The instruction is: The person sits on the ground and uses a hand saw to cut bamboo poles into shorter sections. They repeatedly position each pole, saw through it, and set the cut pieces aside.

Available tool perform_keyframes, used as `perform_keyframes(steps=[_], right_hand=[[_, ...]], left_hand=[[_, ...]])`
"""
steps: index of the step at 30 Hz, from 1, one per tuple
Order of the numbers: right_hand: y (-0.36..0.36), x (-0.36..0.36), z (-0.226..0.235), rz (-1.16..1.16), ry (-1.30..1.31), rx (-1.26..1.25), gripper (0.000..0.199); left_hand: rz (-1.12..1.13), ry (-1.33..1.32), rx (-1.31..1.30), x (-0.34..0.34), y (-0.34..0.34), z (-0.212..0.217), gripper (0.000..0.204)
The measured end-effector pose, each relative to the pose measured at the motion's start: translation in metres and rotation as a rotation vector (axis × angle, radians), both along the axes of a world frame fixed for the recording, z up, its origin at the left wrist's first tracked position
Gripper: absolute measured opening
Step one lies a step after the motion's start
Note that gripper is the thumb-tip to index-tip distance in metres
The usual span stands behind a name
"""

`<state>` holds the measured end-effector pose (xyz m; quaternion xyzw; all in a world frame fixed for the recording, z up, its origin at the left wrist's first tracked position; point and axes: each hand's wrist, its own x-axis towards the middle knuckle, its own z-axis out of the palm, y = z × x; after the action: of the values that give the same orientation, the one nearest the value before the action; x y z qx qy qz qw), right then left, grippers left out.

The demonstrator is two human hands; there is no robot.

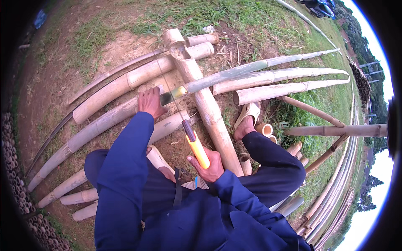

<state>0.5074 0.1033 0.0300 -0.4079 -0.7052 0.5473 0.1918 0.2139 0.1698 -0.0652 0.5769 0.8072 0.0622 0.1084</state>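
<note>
Most of the view is taken up by the ground [100,46], where bare brown earth is mixed with patches of grass. Along its right edge, a bundle of long poles [328,198] is laid lengthwise. Across its middle, a long bamboo pole [100,124] is stretched from the lower left toward the upper right, supported on a thick log [208,111] whose far end is notched. More loose poles are laid on both sides of the log. At the right, a frame [318,131] is formed by slanted poles and a level one. At the left edge of the ground, many round cut ends [12,163] are stacked. Dark trousers [272,161] and a blue jacket [167,230] are worn by the seated person, whose legs are spread on either side of the work. The bamboo pole is crossed by the thin blade of a saw [197,149] at a green stretch just left of the log; how deep the teeth are set cannot be told. The saw's yellow handle is clenched in the right hand [212,164]. The pole is grasped from above by the left hand [151,102], beside the blade. Near the right sandal [252,111], short hollow tubes [264,129] are gathered.
</note>
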Motion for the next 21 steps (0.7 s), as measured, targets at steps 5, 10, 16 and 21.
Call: perform_keyframes(steps=[5,10,16,21], right_hand=[[0.004,0.001,0.006,-0.054,0.091,0.305,0.018],[0.003,0.016,-0.015,-0.06,0.111,0.311,0.02],[0.015,0.014,0.002,-0.001,0.041,0.187,0.03],[0.01,0.015,0.005,-0.027,0.012,0.201,0.032]], left_hand=[[0.125,-0.085,-0.117,-0.003,0.0,-0.004,0.046],[0.126,-0.035,-0.121,0.007,0.008,-0.009,0.043],[0.165,-0.075,-0.147,0.009,0.009,0.003,0.04],[0.146,-0.079,-0.163,0.011,0.011,0.009,0.04]])
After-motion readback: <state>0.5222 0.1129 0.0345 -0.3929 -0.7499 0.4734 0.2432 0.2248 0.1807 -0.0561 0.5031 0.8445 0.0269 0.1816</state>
